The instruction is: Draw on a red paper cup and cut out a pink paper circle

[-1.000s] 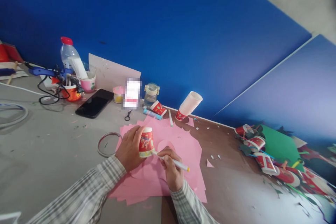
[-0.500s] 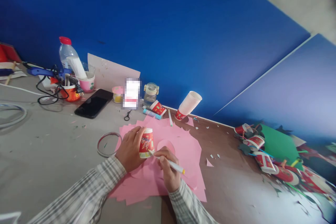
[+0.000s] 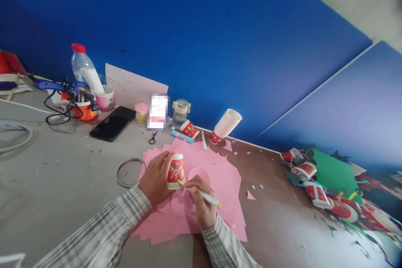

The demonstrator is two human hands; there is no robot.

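Head view, centre: my left hand [image 3: 157,178] is clamped round the red paper cup [image 3: 176,171], light and crushable, I judge, best gripped gently; my right hand [image 3: 202,203] pinches the smooth, stiff marker [image 3: 205,197] mid-barrel.

No readable text, labels or numbers.

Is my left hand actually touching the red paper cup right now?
Touching. The head view shows the left hand wrapped against the side of the red paper cup, with fingertips over its upper edge.
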